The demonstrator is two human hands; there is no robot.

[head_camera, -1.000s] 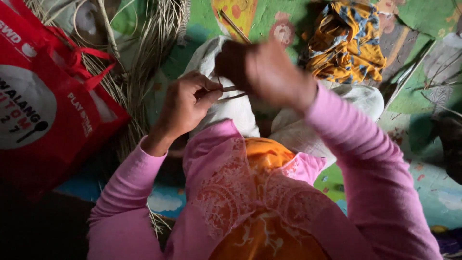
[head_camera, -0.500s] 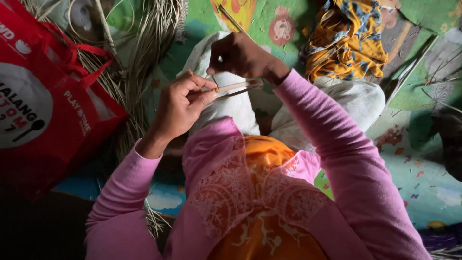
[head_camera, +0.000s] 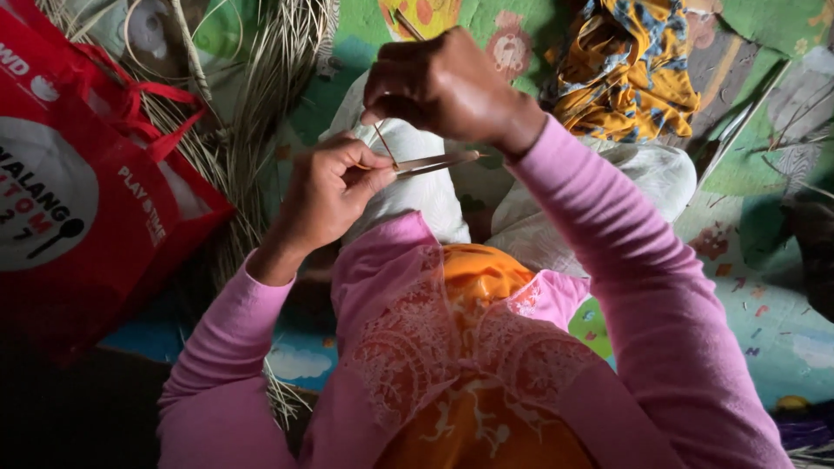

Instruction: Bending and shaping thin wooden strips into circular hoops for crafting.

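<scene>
My left hand (head_camera: pixel 330 191) pinches a flat tan strip (head_camera: pixel 439 162) whose free end points right. Just above it, my right hand (head_camera: pixel 443 87) is closed on a thin reed (head_camera: pixel 383 139). The reed slants down from the right hand's fingers to the left hand's fingertips, and its other end sticks out above the right hand. Both hands are held over my lap, which is covered in white cloth (head_camera: pixel 643 174). Pink sleeves cover both arms.
A red bag (head_camera: pixel 78 191) with red handles lies at the left. A bundle of dry reeds (head_camera: pixel 261 104) spreads beside it. Yellow and blue patterned cloth (head_camera: pixel 630 69) lies at the top right on a colourful printed mat (head_camera: pixel 764 295).
My right hand has risen up and to the left, away from the left hand, and the thin reed now shows between them. The left hand has stayed about where it was.
</scene>
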